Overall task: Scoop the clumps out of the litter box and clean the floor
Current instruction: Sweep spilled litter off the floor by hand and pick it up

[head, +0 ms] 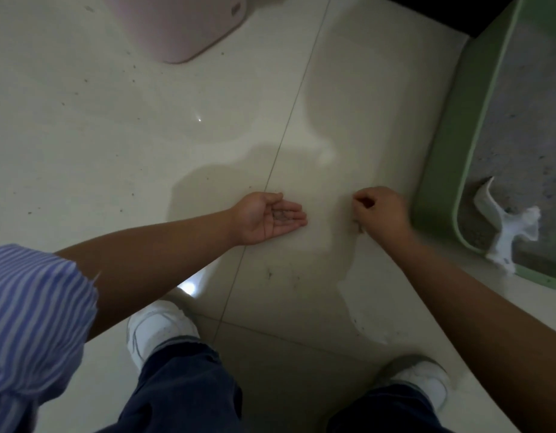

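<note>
My left hand (270, 217) rests palm up, cupped, low over the cream tiled floor (114, 135), with a small pile of grey litter grains (283, 215) lying in the palm. A short way to its right my right hand (378, 214) has its fingers curled and pinched down at the floor; what it pinches is too small to see. The green litter box (442, 189) stands at the right edge, filled with grey litter (520, 126). A white scoop (489, 207) and a crumpled white tissue (517, 232) lie in its near corner.
A pale pink container (183, 29) stands on the floor at the top. Scattered litter specks (133, 67) dot the tiles at left. My two white shoes (158, 329) and dark trouser legs are at the bottom. A dark gap lies behind the box.
</note>
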A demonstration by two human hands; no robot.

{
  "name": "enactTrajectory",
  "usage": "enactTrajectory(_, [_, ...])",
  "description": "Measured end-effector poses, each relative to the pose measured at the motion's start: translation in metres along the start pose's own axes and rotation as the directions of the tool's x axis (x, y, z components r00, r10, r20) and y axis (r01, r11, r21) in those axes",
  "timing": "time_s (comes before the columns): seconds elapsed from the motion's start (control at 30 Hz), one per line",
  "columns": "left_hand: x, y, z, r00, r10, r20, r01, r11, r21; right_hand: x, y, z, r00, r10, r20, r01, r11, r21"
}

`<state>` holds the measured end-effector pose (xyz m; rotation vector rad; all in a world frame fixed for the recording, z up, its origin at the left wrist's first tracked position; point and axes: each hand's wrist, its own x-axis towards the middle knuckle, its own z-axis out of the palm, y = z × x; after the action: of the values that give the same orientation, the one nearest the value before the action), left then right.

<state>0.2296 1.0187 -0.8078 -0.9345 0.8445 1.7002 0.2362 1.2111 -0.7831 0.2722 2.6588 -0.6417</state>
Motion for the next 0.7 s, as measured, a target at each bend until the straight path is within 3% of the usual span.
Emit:
enactTrajectory(0.13, [0.008,0.000,-0.007,0.999,-0.002,0.036,0.004,0.999,-0.038,0.006,0.021,-0.003,0.999,-0.048,0.011,0.048,0.997,-0.060])
enactTrajectory(0.3, [0.004,0.000,-0.004,1.000,0.007,0.019,-0.006,1.000,-0.012,-0.002,0.023,0.017,0.904,-0.406,0.135,0.424,0.893,-0.153])
enactTrajectory(0.37, [0.003,-0.001,-0.003,1.000,0.013,0.006,-0.013,1.000,-0.009,-0.004,0.030,0.020,0.880,-0.454,0.141,0.475,0.850,-0.227])
enactTrajectory(0.5, [0.003,-0.002,0.000,1.000,0.021,0.002,-0.021,1.000,-0.008,-0.010,0.049,0.016,0.902,-0.413,0.128,0.432,0.871,-0.234])
enactTrajectory(0.6, [0.004,-0.004,0.003,1.000,0.015,0.007,-0.015,1.000,-0.012,-0.014,0.054,0.009,0.943,-0.300,0.145,0.316,0.943,-0.102])
enactTrajectory(0.7, [0.004,-0.006,0.005,1.000,0.010,0.009,-0.010,1.000,-0.004,-0.016,0.053,0.002,0.969,-0.240,0.063,0.243,0.969,-0.035])
